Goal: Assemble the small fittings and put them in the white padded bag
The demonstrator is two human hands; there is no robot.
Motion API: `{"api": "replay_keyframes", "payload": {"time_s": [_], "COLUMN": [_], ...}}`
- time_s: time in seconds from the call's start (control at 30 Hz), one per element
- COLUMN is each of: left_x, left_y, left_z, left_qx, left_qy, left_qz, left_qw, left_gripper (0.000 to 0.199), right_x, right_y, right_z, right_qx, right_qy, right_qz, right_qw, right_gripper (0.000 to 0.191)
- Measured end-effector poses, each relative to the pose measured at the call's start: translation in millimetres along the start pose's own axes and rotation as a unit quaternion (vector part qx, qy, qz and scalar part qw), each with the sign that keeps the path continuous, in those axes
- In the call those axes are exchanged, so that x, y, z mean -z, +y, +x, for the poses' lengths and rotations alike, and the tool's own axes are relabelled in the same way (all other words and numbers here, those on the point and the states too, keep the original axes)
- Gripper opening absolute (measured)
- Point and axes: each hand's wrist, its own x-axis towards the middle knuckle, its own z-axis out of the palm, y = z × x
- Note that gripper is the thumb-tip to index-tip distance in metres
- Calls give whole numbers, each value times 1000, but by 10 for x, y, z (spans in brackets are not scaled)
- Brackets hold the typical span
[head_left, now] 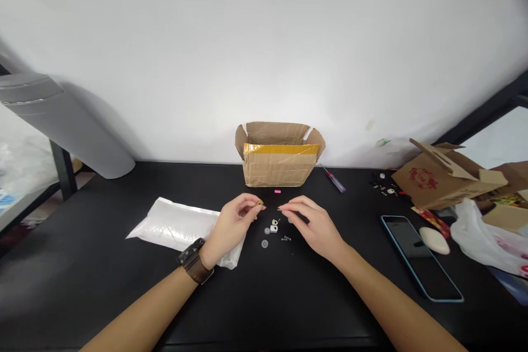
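My left hand (237, 223), with a dark watch on its wrist, pinches a small brass-coloured part (259, 203) between thumb and fingertips. To its right, my right hand (311, 220) closes its thumb and forefinger on a tiny, thin piece (279, 208) whose kind is too small to tell. Between and below the hands lie a small white part (274, 228), round grey translucent discs (264, 243) and small springs (286, 238). A little pink piece (278, 191) rests just beyond the fingertips.
An open cardboard box (281, 165) stands against the wall, with a screwdriver (335, 181) beside it. A white padded bag (173, 224) lies under my left wrist. At right are a phone (421, 258), a white mouse (434, 240), a plastic bag (487, 236) and another carton (433, 179).
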Motion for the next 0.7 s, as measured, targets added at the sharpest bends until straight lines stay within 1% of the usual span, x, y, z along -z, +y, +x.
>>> {"api": "replay_keyframes", "payload": {"time_s": [0.1,0.23,0.43,0.57,0.7], "left_x": [-37,-58,-45,-56,-78], "left_y": [12,61,127,142,154], "left_z": [-39,-71,-80,-93,-101], "left_qx": [-8,-31,-65,-68,-78], "left_qy": [-21,-25,-28,-50,-66], "left_qz": [33,76,107,115,112], "left_qw": [999,996,992,990,988], "left_gripper": [27,26,22,23,20], "right_x": [47,81,9,-36,-50], "right_y": [-19,-38,-53,-51,-37], "right_z": [-4,-16,-65,-80,-73], "right_qx": [5,16,63,70,71], "right_qy": [22,40,44,47,38], "right_qz": [3,-1,-3,-10,-5], "right_qw": [1000,999,997,996,997], "right_gripper": [22,20,20,21,20]}}
